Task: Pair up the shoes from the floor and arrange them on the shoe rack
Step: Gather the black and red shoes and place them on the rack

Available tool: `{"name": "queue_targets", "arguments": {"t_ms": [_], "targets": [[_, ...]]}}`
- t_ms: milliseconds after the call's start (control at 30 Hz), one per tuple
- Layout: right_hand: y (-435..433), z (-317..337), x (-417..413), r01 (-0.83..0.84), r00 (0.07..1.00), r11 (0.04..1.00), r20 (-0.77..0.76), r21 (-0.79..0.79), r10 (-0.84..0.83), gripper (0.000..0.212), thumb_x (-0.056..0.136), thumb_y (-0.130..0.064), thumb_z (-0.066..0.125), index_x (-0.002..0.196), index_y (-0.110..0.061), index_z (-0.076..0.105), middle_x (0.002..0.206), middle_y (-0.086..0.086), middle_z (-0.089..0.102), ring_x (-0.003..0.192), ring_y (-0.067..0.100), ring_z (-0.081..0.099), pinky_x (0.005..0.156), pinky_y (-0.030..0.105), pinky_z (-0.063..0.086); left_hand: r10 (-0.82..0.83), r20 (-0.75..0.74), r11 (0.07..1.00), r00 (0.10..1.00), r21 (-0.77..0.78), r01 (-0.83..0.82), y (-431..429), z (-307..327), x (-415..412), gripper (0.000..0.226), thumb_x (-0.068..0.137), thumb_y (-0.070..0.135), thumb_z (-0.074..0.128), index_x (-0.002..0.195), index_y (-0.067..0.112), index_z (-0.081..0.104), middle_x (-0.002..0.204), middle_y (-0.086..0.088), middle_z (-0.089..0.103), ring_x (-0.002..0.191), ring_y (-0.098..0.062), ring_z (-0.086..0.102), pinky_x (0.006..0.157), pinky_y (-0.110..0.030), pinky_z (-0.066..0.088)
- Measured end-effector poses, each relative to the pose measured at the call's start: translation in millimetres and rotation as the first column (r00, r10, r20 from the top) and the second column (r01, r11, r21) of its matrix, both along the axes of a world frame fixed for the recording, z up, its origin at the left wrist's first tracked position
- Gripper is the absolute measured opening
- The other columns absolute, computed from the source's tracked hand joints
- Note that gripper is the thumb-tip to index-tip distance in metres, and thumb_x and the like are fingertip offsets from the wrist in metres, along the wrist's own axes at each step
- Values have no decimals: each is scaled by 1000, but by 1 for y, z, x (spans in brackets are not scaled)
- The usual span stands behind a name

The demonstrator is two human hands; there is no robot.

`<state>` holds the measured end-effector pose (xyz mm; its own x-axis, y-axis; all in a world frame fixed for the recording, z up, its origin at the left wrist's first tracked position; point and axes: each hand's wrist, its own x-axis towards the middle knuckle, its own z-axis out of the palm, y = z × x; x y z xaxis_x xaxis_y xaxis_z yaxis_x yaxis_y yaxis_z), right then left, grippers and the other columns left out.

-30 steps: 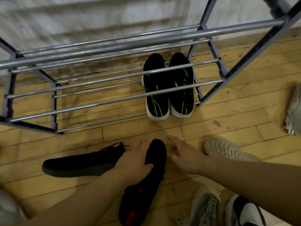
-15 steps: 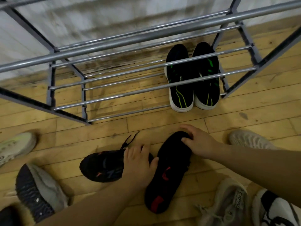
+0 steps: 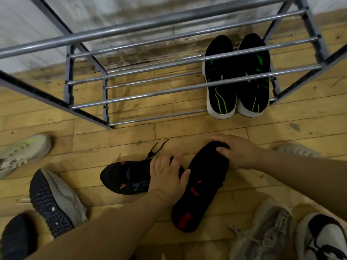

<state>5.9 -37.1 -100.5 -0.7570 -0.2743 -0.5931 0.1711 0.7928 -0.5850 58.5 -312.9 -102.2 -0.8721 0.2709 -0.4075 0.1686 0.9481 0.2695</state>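
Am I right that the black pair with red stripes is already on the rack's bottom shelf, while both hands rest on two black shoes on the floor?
Not quite. In the head view the pair on the shoe rack has green stripes, not red. The rest holds: the left hand and right hand rest on two black shoes on the floor.

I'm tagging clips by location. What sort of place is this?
Probably a home entryway or room corner: a metal shoe rack against a stained white wall, wooden plank floor scattered with loose sneakers.

ten shoes (image 3: 203, 186), one rack (image 3: 169, 21), two hands (image 3: 166, 177)
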Motion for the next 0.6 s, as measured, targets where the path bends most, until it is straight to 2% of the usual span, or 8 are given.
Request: {"name": "queue_targets", "arguments": {"t_ms": [67, 167, 367, 500, 600], "targets": [[3, 8, -8, -46, 999, 999, -1, 2, 46, 49, 108, -26, 52, 156, -31, 45, 158, -5, 49, 145, 16, 42, 112, 26, 34, 4, -24, 1000, 1000, 18, -4, -1, -4, 1, 70, 98, 63, 22, 159, 31, 28, 127, -2, 49, 124, -25, 42, 123, -49, 17], [4, 13, -5, 20, 1000, 1000, -23, 22, -19, 49, 107, -28, 54, 156, -30, 45, 154, -3, 52, 139, 18, 48, 101, 21, 34, 5, -48, 999, 999, 41, -3, -1, -6, 2, 70, 98, 63, 22, 159, 31, 30, 124, -2, 50, 122, -25, 44, 124, -50, 16], [0, 14, 12, 99, 994, 995, -55, -4, -99, 46, 109, -21, 50, 154, -28, 47, 157, -2, 50, 145, 17, 43, 106, 16, 27, -12, -35, 1000, 999, 21, 13, -1, -4, 2, 74, 96, 69, 19, 161, 34, 24, 133, -3, 48, 130, -25, 41, 126, -49, 12], [5, 36, 4, 2, 1000, 1000, -13, 15, -2, 43, 109, -21, 50, 152, -28, 52, 154, -4, 53, 144, 16, 44, 106, 17, 30, -12, 8, 1000, 1000, -29, 12, 4, 3, -1, 78, 94, 74, 11, 162, 36, 17, 141, -2, 46, 136, -24, 38, 126, -48, 12], [16, 65, 12, -26, 1000, 998, -10, 66, 26, 41, 109, -22, 50, 148, -30, 56, 151, -5, 57, 140, 16, 48, 105, 20, 34, -29, 101, 997, 995, -62, 35, 8, 11, -4, 86, 87, 79, -1, 163, 41, 9, 149, 0, 41, 141, -24, 33, 126, -49, 8]]}}
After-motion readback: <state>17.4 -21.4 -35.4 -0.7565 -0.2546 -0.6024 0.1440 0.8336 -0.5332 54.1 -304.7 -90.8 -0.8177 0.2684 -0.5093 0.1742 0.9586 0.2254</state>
